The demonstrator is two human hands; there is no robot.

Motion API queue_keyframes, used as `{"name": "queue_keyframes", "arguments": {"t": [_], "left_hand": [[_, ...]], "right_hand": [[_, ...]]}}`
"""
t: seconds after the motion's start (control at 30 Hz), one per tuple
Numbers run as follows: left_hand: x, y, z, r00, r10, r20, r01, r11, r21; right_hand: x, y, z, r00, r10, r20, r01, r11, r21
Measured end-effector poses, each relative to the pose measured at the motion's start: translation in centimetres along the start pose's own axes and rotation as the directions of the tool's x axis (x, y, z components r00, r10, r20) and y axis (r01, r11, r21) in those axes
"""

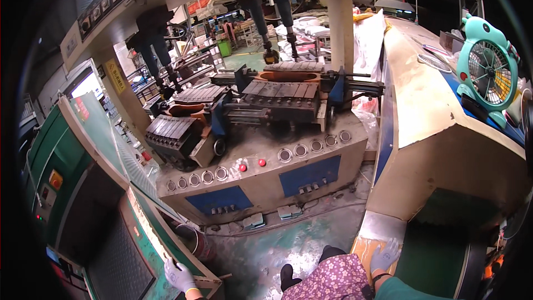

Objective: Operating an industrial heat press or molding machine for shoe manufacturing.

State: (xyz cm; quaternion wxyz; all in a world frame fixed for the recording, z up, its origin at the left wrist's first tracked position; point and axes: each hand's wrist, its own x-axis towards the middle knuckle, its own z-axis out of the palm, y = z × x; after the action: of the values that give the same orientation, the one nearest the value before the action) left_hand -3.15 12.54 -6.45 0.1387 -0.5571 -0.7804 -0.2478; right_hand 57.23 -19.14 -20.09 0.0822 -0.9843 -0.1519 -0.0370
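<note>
My left hand (180, 276), in a pale grey work glove, rests on the edge of the green machine (145, 232) at the lower left, its fingers extended and nothing in them. On the lower right my right hand (385, 255), gloved alike, lies flat with fingers spread on a tan board (366, 247) beside a dark green conveyor belt (434, 253). Between the two hands a purple flowered apron (333, 280) covers my lap. Ahead stands a beige two-station press (266, 172) with clamps and metal plates (282, 90) on top.
Round gauges (301, 150) and two red buttons (262, 163) line the press's front. Two pedals (254, 221) lie on the floor below. A dark bucket (197, 243) stands near the green machine. A turquoise fan (488, 69) sits atop the beige housing (438, 116) at right.
</note>
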Motion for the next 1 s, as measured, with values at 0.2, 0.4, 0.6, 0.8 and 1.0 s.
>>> {"name": "queue_keyframes", "arguments": {"t": [0.2,0.4,0.6,0.8,1.0], "left_hand": [[0.0,0.5,-0.3,1.0,-0.017,0.011,0.017,1.0,-0.001],[0.0,0.9,-0.6,1.0,-0.029,0.007,0.029,0.999,-0.017],[-0.2,1.1,-1.0,0.999,-0.038,0.006,0.038,0.999,-0.029],[-0.2,0.7,-0.8,0.999,-0.034,-0.011,0.034,0.999,-0.024],[-0.2,0.7,-0.5,0.999,-0.009,-0.033,0.008,1.0,-0.018]], "right_hand": [[0.3,1.0,1.4,0.999,-0.013,-0.049,0.013,1.0,0.009],[0.1,0.1,-0.5,1.0,0.004,0.012,-0.004,1.0,0.007],[-0.1,-0.3,-1.3,0.999,0.028,0.032,-0.028,1.0,-0.005],[0.1,-0.2,-0.7,1.0,0.012,0.024,-0.012,1.0,-0.023],[0.0,-0.2,-0.6,1.0,-0.013,-0.01,0.012,0.998,-0.058]]}}
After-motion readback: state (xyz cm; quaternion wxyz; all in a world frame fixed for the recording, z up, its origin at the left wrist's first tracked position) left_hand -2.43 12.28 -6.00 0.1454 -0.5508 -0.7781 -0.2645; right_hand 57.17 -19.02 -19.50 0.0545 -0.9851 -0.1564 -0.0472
